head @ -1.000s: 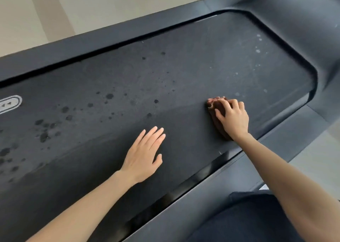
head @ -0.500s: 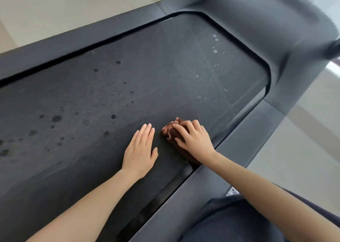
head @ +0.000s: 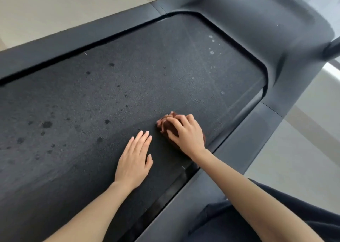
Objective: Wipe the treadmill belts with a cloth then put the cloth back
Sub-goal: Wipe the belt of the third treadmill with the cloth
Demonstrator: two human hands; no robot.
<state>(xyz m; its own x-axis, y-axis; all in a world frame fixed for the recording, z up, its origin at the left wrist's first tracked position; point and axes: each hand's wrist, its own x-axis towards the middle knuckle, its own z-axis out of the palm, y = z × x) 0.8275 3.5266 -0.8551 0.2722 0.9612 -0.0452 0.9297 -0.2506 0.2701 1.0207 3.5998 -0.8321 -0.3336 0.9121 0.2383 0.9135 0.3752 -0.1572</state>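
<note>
A dark grey treadmill belt [head: 128, 87] fills the view, speckled with dark wet spots at the left and pale specks near its far right end. My right hand [head: 185, 133] grips a bunched brown cloth [head: 165, 122] and presses it on the belt near the near side rail. Only the cloth's left part and a bit by the wrist show; the rest is under the hand. My left hand [head: 135, 159] rests flat on the belt just left of the cloth, fingers straight and together.
The grey side rail [head: 230, 161] runs along the near edge and another rail [head: 73, 37] along the far edge. The motor hood [head: 266, 26] rises at the belt's right end. Pale floor lies beyond both sides. My dark trouser leg [head: 248, 219] is at the bottom right.
My right hand slid the cloth leftward along the belt, ending close to my left hand. The view swung toward the belt's hood end. My left hand stayed flat on the belt.
</note>
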